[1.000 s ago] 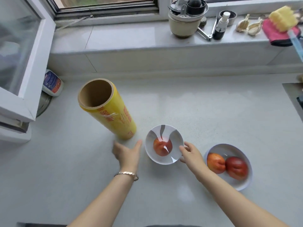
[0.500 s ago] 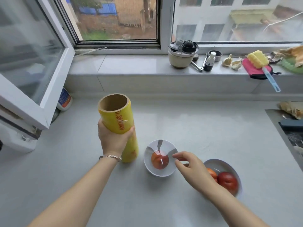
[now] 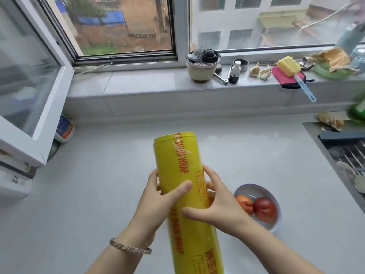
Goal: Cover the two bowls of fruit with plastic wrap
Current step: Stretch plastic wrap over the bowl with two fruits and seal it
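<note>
A large yellow roll of plastic wrap [image 3: 183,175] with red lettering is held up off the counter, nearly upright in front of me. My left hand [image 3: 158,202] grips its left side, thumb across the front. My right hand [image 3: 217,206] holds its right side, thumb across the front lower down. A white bowl [image 3: 276,220] with two red-orange fruits [image 3: 264,209] sits on the counter to the right. The other bowl is hidden behind the roll and my right hand; only a sliver of orange fruit [image 3: 211,196] shows.
The grey counter [image 3: 98,194] runs back to a window sill holding a pot [image 3: 201,66], a small bottle [image 3: 235,73], garlic, and a yellow sponge brush [image 3: 290,70]. An open window frame [image 3: 39,115] juts in at the left. A sink with a rack [image 3: 347,155] lies at the right.
The roll has been lifted from the counter and brought to the middle, over the left bowl. My right hand left that bowl's rim and took hold of the roll.
</note>
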Demonstrator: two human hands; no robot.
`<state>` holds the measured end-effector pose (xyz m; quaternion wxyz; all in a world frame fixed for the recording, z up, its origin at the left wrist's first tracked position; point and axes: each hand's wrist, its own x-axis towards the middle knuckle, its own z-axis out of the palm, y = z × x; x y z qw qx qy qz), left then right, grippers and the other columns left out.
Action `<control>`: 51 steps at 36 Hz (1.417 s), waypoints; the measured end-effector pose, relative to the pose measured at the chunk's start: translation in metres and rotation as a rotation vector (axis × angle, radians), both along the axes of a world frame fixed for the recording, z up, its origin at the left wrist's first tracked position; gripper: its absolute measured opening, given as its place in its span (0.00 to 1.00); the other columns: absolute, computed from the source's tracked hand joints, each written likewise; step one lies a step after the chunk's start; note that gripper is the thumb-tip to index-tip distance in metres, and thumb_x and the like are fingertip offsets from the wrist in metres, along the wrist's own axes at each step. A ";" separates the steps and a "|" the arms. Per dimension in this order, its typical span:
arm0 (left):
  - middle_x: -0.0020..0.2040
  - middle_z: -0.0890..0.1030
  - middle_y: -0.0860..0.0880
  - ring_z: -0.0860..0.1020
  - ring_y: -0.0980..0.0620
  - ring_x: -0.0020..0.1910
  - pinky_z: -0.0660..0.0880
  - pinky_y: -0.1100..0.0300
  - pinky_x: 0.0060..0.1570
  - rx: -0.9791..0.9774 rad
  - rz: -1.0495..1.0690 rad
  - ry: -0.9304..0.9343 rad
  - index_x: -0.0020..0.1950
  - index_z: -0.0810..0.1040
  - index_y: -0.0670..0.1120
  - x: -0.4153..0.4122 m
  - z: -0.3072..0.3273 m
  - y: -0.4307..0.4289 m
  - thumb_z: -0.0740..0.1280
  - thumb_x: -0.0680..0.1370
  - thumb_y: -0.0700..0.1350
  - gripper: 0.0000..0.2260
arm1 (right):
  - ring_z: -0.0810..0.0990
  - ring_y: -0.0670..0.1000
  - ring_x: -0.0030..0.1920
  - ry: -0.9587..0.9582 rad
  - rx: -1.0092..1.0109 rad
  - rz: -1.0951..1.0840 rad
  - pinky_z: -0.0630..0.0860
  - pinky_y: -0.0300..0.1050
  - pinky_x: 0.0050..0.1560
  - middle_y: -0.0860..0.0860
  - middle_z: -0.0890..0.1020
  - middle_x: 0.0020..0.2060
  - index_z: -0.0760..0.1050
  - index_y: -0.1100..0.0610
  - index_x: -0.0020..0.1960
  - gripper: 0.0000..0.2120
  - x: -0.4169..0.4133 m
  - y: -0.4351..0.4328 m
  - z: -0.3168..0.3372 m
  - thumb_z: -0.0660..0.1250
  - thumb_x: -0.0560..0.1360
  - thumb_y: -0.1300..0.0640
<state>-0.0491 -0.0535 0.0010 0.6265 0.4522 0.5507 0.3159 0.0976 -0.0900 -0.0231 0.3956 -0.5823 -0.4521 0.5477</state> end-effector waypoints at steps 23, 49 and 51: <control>0.51 0.82 0.51 0.83 0.53 0.45 0.80 0.59 0.38 -0.077 -0.071 0.011 0.58 0.71 0.55 0.005 -0.030 -0.026 0.76 0.53 0.59 0.35 | 0.75 0.48 0.36 -0.043 0.077 -0.139 0.73 0.37 0.40 0.49 0.78 0.33 0.77 0.54 0.37 0.07 0.040 0.014 0.000 0.68 0.73 0.62; 0.52 0.77 0.61 0.79 0.57 0.49 0.80 0.59 0.43 0.001 -0.086 0.226 0.54 0.66 0.64 0.001 -0.037 -0.040 0.73 0.59 0.60 0.27 | 0.79 0.44 0.34 0.074 0.010 -0.285 0.76 0.34 0.35 0.52 0.83 0.33 0.81 0.56 0.39 0.02 0.032 0.001 -0.018 0.72 0.69 0.61; 0.52 0.77 0.61 0.79 0.57 0.49 0.80 0.58 0.44 -0.001 -0.090 0.233 0.54 0.66 0.64 0.001 -0.038 -0.041 0.73 0.59 0.61 0.27 | 0.78 0.44 0.33 0.046 0.017 -0.282 0.75 0.34 0.35 0.51 0.82 0.32 0.81 0.55 0.37 0.04 0.033 0.001 -0.019 0.72 0.70 0.61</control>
